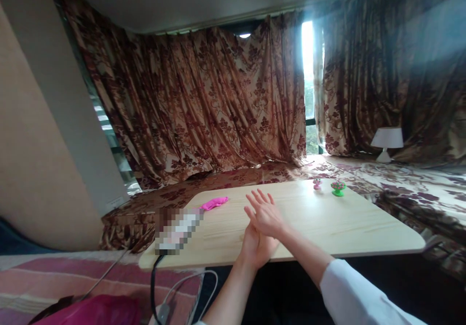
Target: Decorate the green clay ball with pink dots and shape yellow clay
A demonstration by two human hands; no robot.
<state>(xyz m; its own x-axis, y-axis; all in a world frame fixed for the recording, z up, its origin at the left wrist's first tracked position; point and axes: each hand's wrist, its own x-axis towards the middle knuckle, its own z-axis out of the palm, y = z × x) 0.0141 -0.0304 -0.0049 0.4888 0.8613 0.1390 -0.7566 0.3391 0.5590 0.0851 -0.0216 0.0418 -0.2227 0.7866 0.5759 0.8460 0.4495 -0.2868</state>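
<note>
Over the near edge of the table, my two hands meet, one on the other. On top is my right hand, back upward, with its fingers spread and slightly bent, pointing away from me. Beneath it lies my left hand, its palm side turned up. The right hand covers most of the left hand's fingers, so their pose is hidden. No object shows in or between the hands. The nearest thing is a bright pink, crumpled item, possibly cloth, on the table to their left.
The pale wooden table carries a blurred-out device with a black cable at left. Toward its back right stand a small pink ornament and a green one. A white lamp stands beyond, before patterned curtains.
</note>
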